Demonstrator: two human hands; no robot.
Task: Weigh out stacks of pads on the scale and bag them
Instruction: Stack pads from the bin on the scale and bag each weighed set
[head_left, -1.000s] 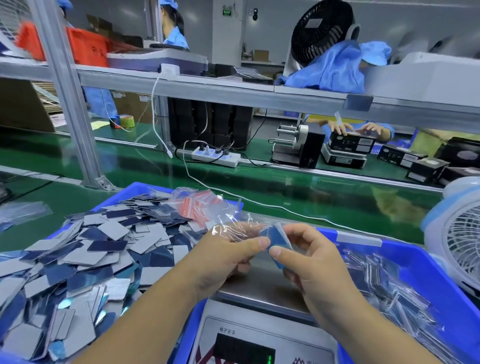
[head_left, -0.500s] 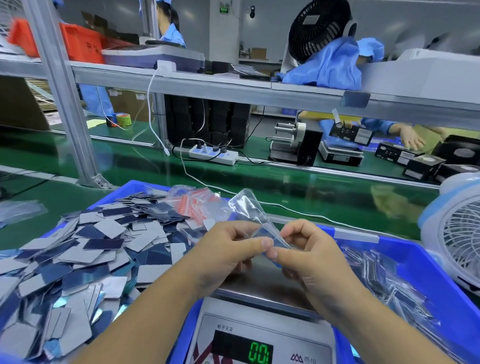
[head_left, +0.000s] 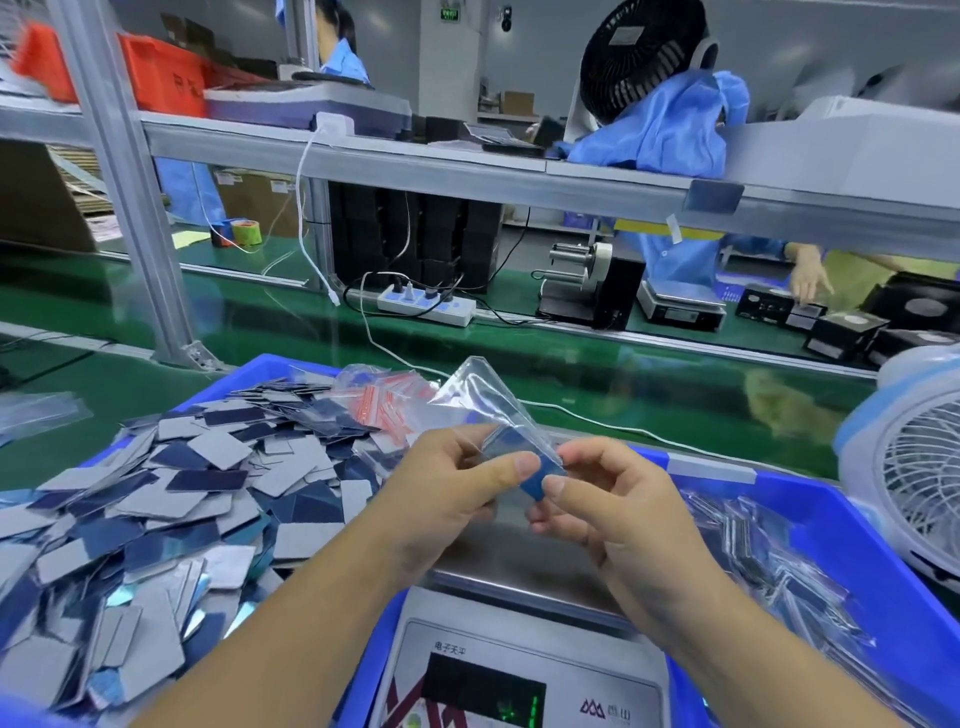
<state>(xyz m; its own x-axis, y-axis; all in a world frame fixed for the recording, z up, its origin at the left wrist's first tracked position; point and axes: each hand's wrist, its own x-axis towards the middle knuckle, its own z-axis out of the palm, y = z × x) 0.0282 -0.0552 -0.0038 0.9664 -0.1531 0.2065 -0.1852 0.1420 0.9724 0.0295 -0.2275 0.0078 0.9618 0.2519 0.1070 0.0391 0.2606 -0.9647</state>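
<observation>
Above the steel pan of the scale (head_left: 519, 582), my left hand (head_left: 447, 493) and my right hand (head_left: 602, 499) hold a small clear plastic bag (head_left: 483, 400) between them. Its loose end sticks up and away from me. A stack of blue pads (head_left: 537, 480) sits partly in the bag's mouth, pinched by both thumbs. Left of the scale, a blue bin (head_left: 270, 366) holds a heap of loose grey and blue pads (head_left: 171, 488). Empty bags with red zip strips (head_left: 384, 400) lie on that heap.
A blue bin (head_left: 852, 525) on the right holds several filled bags (head_left: 769, 561). A white desk fan (head_left: 914, 467) stands at the right edge. Beyond the bins runs a green conveyor belt (head_left: 649, 384), with a power strip (head_left: 426, 306) and another person's hand (head_left: 808, 278) beyond it.
The bag's loose end has swung up and stands higher. Both hands have shifted their hold at the bag's mouth, with the pad stack now poking out between the thumbs.
</observation>
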